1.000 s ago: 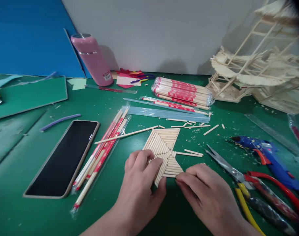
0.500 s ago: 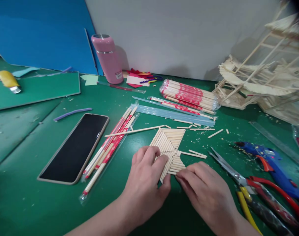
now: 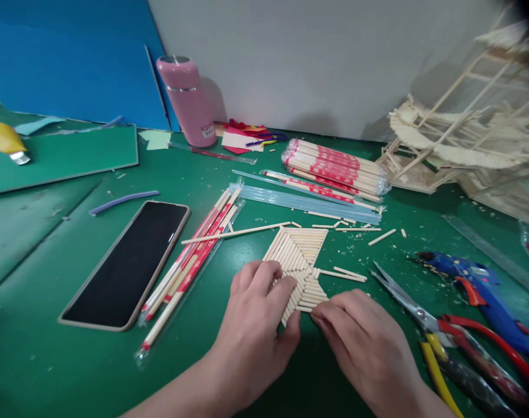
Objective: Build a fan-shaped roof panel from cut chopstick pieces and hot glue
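Between left hand and right hand: stick panel (partly under left).

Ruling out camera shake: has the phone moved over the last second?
No. The whole view shifts, but the phone keeps its place against the table seam and the wrapped sticks beside it.

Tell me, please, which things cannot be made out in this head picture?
In the head view:
Part of the stick panel: covered by the left hand.
What is under the right hand: the hand itself hides it.
Print on the bottle label: too small.
Right side of the stick structure: cut off by the right edge.
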{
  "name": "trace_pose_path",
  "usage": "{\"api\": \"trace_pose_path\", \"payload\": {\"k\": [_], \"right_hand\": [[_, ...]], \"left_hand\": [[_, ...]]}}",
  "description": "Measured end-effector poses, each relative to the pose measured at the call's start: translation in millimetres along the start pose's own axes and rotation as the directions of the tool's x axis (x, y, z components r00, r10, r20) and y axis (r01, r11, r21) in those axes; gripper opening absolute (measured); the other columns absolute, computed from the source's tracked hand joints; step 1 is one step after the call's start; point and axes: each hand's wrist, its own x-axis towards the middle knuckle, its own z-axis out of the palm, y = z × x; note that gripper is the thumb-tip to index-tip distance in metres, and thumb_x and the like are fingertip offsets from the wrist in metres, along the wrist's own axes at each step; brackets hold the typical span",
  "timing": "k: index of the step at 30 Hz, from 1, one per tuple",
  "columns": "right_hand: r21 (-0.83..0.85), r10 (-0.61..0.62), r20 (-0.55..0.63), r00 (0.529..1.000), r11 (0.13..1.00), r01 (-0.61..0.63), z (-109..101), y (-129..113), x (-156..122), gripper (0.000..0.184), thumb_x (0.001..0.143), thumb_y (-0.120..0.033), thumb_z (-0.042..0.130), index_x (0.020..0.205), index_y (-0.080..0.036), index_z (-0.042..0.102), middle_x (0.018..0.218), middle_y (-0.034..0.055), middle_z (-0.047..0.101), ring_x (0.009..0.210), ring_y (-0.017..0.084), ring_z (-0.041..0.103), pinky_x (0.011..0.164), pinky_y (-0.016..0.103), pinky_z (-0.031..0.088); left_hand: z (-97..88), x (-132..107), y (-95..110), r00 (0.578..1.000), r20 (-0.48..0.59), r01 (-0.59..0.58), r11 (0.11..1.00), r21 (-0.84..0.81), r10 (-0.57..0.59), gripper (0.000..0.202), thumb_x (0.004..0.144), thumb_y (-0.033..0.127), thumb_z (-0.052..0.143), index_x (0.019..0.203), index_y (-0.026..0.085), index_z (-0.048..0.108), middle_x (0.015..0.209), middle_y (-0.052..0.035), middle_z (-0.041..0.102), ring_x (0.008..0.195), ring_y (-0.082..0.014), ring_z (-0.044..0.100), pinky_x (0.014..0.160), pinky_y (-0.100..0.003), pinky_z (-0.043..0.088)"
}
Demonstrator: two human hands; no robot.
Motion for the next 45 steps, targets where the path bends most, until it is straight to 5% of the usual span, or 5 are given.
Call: {"api": "trace_pose_path", "payload": {"k": [26, 37, 45], "right_hand": [[-0.013, 0.033, -0.019, 0.999, 0.999, -0.033, 2, -2, -4, 0.011, 0.084, -0.015, 0.05, 0.086, -0.019, 0.06, 0.073, 0.0028, 0.06, 0.068, 0.015, 0.051, 0.062, 0.029, 0.038], [0.019, 0.195, -0.068, 0.978, 0.981, -0.195, -4, 6, -18, 0.012, 0.082, -0.023, 0.054, 0.094, -0.019, 0.055, 0.079, 0.0031, 0.057, 0.073, 0.016, 0.053, 0.062, 0.027, 0.044], [0.006, 0.206, -0.041, 0.978, 0.979, -0.206, -4, 7, -18, 0.012, 0.086, -0.023, 0.049, 0.087, -0.02, 0.06, 0.076, 0.0026, 0.058, 0.07, 0.015, 0.053, 0.062, 0.027, 0.043]], "left_hand": [[2.9, 1, 0, 1.0, -0.008, -0.001, 0.998, 0.07, 0.001, 0.02, 0.075, 0.016, 0.049, 0.094, 0.019, 0.055, 0.098, -0.0076, 0.048, 0.093, -0.0254, 0.04, 0.078, -0.044, 0.038], [1.3, 1, 0, 0.999, -0.028, -0.03, 0.996, 0.083, 0.033, 0.021, 0.075, 0.017, 0.049, 0.095, 0.018, 0.055, 0.098, -0.0084, 0.048, 0.094, -0.026, 0.041, 0.077, -0.044, 0.038], [1.4, 1, -1, 0.998, -0.036, -0.041, 0.995, 0.091, 0.045, 0.023, 0.074, 0.015, 0.05, 0.096, 0.019, 0.053, 0.098, -0.0081, 0.048, 0.096, -0.0262, 0.041, 0.078, -0.043, 0.038]]}}
